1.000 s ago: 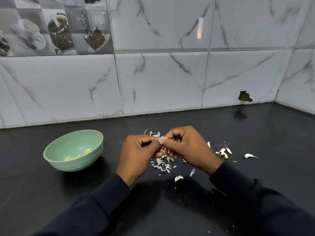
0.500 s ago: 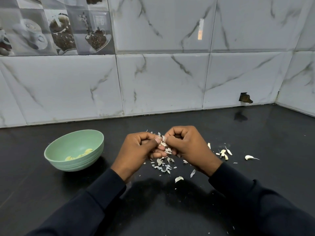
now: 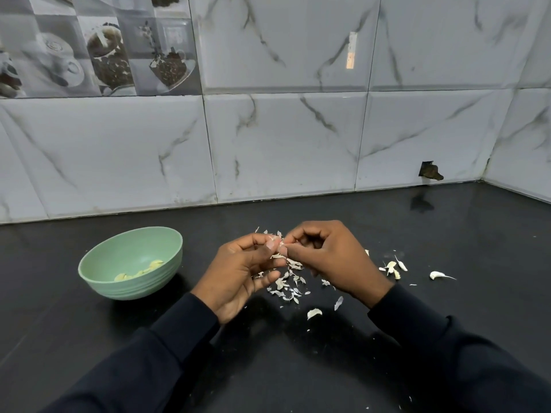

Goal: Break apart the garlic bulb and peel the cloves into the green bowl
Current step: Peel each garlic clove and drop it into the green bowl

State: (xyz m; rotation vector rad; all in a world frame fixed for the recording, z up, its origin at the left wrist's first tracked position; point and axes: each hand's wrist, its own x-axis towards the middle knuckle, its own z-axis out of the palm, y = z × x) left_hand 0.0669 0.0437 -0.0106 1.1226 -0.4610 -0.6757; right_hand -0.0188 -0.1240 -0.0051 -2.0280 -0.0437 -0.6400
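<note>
My left hand (image 3: 241,269) and my right hand (image 3: 331,257) meet above the black counter, fingertips together. Between them they pinch a small garlic clove (image 3: 281,245), mostly hidden by the fingers, with a bit of papery skin showing. Under the hands lies a scatter of white garlic skins (image 3: 287,286). The green bowl (image 3: 98,268) stands to the left of my left hand and holds several pale peeled cloves (image 3: 140,271). Unpeeled cloves (image 3: 393,267) lie to the right of my right hand, and one lone clove (image 3: 438,275) lies further right.
A marble-tiled wall (image 3: 283,144) backs the black counter (image 3: 477,234) and turns a corner at the far right. A broken hole in the tile (image 3: 429,172) sits low near that corner. Two larger skin pieces (image 3: 314,313) lie in front of the hands.
My left hand has rolled so its palm faces more upward and its lower fingers have loosened. The fingertips of both hands stay together on the clove. A few more skin bits show.
</note>
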